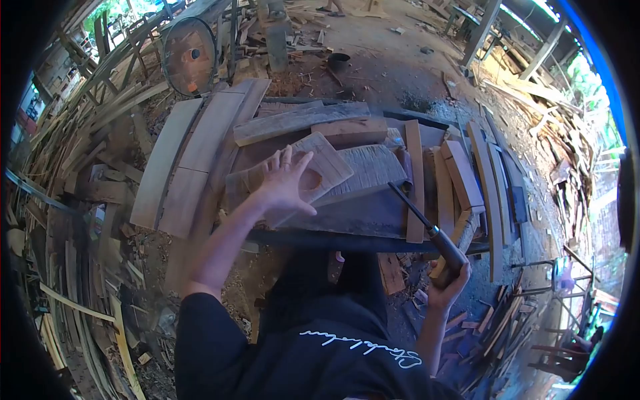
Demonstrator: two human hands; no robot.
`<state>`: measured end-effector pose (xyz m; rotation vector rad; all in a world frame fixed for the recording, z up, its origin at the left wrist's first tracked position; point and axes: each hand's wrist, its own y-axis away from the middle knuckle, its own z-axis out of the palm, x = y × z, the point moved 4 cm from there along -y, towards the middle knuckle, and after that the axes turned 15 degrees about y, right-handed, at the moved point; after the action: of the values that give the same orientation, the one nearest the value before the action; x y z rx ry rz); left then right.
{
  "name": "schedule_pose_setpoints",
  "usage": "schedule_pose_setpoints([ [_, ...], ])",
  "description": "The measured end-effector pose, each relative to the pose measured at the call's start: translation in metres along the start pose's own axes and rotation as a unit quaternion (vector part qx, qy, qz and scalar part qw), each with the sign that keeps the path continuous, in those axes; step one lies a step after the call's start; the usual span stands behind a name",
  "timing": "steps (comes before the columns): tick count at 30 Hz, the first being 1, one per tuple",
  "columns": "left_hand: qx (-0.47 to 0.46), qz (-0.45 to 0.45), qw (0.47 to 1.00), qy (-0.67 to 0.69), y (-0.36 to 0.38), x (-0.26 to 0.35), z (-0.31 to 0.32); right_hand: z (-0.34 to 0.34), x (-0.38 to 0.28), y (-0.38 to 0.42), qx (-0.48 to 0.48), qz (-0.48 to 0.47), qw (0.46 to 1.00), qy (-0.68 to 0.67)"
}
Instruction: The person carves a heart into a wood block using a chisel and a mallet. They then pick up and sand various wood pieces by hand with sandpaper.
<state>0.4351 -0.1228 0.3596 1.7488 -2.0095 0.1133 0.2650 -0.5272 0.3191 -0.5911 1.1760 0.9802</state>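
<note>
My left hand [283, 183] lies with fingers spread over a wooden board [333, 167] with rounded corners. A round hollow [311, 179] in this board shows beside the palm. My right hand [450, 288] is closed around the dark handle of a chisel [448, 248], whose long metal shaft points up and left toward the board. Just under the chisel's handle, a pale wooden stick [463, 230] runs down to the same hand. A grey, rough-grained plank [373, 167] rests beside the board on the workbench [353, 217].
Wooden blocks [350, 131] and a long beam [300, 123] lie along the bench's far side. Wide planks [200, 143] are at the left, narrow strips [485, 193] at the right. A round fan [191, 57] stands behind; scrap wood [563, 153] is heaped around.
</note>
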Motion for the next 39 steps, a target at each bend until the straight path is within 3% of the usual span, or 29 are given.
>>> schedule_pose_setpoints([
  [1, -0.003, 0.000, 1.000, 0.000, -0.002, -0.001, -0.005, -0.003, 0.000, 0.002, 0.002, 0.002, 1.000, 0.002],
  [3, 0.061, -0.084, 0.989, 0.108, -0.007, -0.010, -0.025, -0.009, -0.001, 0.008, -0.001, -0.005, 1.000, 0.001],
  [4, 0.118, -0.075, 0.985, 0.102, -0.020, -0.028, -0.018, -0.011, -0.001, 0.011, 0.003, -0.003, 1.000, 0.003],
  [8, 0.138, -0.070, 0.976, 0.155, -0.034, -0.032, 0.004, -0.004, -0.003, 0.014, -0.009, 0.004, 1.000, 0.013],
  [10, 0.180, 0.025, 0.972, 0.151, -0.038, -0.018, 0.006, 0.000, -0.003, 0.014, -0.015, 0.000, 1.000, 0.019],
  [14, 0.210, 0.121, 0.968, 0.069, -0.055, 0.005, 0.020, 0.001, 0.006, 0.009, -0.026, -0.018, 0.999, 0.036],
  [21, 0.160, 0.165, 0.967, 0.108, -0.061, -0.019, 0.010, 0.016, -0.010, 0.020, -0.077, -0.025, 0.996, 0.038],
  [26, 0.105, 0.074, 0.986, 0.105, -0.031, -0.049, -0.007, 0.009, -0.011, 0.019, -0.065, -0.033, 0.996, 0.055],
  [28, 0.104, 0.088, 0.984, 0.111, -0.039, -0.050, -0.007, 0.014, -0.008, 0.016, -0.073, -0.026, 0.995, 0.057],
  [33, 0.097, 0.108, 0.982, 0.118, -0.062, -0.040, -0.007, 0.043, -0.006, 0.014, -0.110, -0.025, 0.990, 0.081],
  [35, 0.270, 0.156, 0.942, 0.120, -0.056, -0.033, -0.013, 0.054, -0.007, 0.014, -0.101, -0.039, 0.991, 0.078],
  [37, 0.272, 0.178, 0.928, 0.182, -0.039, 0.000, -0.028, 0.069, -0.016, 0.017, -0.095, -0.082, 0.986, 0.112],
  [39, 0.213, 0.267, 0.889, 0.307, 0.001, 0.059, -0.023, 0.085, -0.015, 0.016, -0.098, -0.082, 0.985, 0.113],
])
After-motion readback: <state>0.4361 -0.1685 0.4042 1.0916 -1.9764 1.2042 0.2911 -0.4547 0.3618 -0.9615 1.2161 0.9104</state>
